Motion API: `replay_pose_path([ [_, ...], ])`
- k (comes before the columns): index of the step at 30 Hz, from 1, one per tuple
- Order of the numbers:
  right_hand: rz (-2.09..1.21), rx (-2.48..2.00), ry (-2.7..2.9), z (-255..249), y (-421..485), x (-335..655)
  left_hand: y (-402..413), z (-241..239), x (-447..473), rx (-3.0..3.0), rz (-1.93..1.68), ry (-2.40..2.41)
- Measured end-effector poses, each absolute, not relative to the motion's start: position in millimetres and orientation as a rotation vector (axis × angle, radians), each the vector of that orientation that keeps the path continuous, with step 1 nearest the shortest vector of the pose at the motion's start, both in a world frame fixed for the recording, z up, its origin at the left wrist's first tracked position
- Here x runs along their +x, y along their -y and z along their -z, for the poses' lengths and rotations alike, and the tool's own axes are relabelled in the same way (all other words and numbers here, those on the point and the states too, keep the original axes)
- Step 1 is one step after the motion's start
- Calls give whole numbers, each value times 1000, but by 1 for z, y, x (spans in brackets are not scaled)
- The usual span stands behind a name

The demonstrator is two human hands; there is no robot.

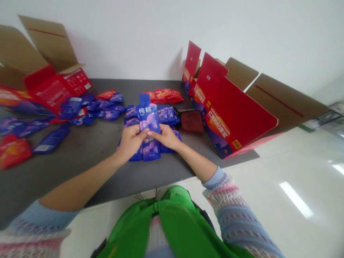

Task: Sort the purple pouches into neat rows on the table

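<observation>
Between my two hands is a blue-purple pouch (148, 116) with white lettering, held upright with its narrow end pointing away from me. My left hand (131, 139) grips its lower left side, thumb on the front. On its lower right side, my right hand (166, 137) closes the same way, and the thumbs meet near the bottom edge. Beneath and around the hands lie several more blue pouches (152, 150) in rows on the dark grey table (107, 179). Behind them sits a pile of red-orange pouches (165, 95).
Loose blue pouches (106, 105) are heaped at the left, with a red pouch (14, 150) nearer me. An open red carton (48, 89) stands far left. Several open red cartons (231, 111) line the right side. A dark brown pouch-like item (191, 122) lies beside them.
</observation>
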State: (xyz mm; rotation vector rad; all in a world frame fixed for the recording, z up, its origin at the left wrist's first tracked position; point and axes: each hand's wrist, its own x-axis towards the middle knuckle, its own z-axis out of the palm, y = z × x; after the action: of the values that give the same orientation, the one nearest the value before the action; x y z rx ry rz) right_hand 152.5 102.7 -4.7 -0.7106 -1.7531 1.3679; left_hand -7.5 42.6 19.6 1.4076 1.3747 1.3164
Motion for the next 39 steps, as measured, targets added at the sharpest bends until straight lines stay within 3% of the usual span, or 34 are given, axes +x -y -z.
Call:
replay_pose_path([
  [5,-1071,-909,1891,5,-98,155,-37,-6,-3,1406,-1304,-1372],
  [13,-1242,-937,2001,-8,-76,157,-21,-9,-5,1787,-1203,-1742],
  [28,-840,-1358,2270,-31,-73,160,-37,3,-3,2061,-800,-2231],
  [39,-919,-1033,2203,-27,-79,164,-26,-23,-20,2058,-672,-2253],
])
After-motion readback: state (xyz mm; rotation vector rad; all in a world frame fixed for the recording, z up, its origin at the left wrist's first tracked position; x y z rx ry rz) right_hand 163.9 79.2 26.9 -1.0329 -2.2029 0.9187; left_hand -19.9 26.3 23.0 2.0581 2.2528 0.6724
